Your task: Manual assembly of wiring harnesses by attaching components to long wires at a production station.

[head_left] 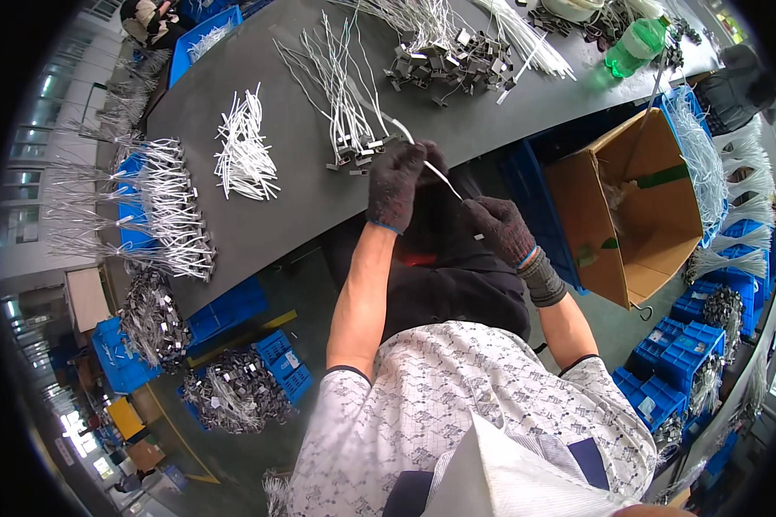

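Observation:
My left hand [395, 189], in a dark knit glove, is closed on a thin white sleeved wire [440, 174] just past the table's near edge. The wire's upper end curves out above my left fingers over the table. Its lower end runs into my right hand [502, 228], also gloved and closed. A small pale piece [479, 236] shows below my right fingers; its kind is too small to tell. Close to my left hand lies a loose bunch of wires with dark metal clip-like ends [353, 148]. Left of it is a pile of short white tubes [247, 146].
On the grey table [302, 202] lie a larger heap of metal-ended wires [450, 65], long white tubes [539, 52] and a green bottle [636, 47]. Bundled wires [177, 207] line the left edge. An open cardboard box [638, 211] stands at right; blue crates [677, 353] stand on the floor.

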The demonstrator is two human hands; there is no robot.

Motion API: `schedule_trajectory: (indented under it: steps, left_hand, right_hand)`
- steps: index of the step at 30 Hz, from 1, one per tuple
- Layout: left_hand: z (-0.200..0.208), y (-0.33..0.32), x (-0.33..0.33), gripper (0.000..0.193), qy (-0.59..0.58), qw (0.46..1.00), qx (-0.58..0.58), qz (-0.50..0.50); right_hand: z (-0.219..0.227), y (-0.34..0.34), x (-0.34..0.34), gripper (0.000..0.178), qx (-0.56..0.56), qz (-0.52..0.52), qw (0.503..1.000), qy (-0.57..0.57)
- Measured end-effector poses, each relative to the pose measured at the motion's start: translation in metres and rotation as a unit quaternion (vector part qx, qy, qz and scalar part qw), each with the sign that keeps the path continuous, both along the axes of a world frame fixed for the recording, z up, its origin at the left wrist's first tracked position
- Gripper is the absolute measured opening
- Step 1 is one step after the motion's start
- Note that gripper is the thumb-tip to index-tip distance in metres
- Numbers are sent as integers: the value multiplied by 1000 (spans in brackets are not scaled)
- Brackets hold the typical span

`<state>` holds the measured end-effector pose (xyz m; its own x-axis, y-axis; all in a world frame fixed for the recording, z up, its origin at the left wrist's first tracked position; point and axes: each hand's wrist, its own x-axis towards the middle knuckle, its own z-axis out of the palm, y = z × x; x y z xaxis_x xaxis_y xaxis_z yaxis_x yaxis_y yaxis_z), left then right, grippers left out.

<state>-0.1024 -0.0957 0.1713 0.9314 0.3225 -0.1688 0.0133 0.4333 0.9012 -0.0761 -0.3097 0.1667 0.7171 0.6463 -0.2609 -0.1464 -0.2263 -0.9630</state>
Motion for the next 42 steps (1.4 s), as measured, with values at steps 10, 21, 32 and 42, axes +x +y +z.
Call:
schedule_trajectory:
  steps: [10, 21, 32, 42]
  left_hand:
    - [3, -26, -5, 29, -55, 998, 12, 25]
    - [19, -57, -26, 24, -21, 908, 416, -39]
    - [11, -45, -14, 23, -87, 964, 234, -89]
    - [-28, 109, 53, 31, 94, 944, 263, -176]
  right_hand:
    - [-24, -2, 15, 35, 83, -91, 991, 47]
    - [-25, -8, 5, 75, 67, -62, 894, -438]
    - [-16, 3, 28, 82, 103, -18, 923, -370]
    - [-79, 1, 86, 37, 65, -258, 964, -5]
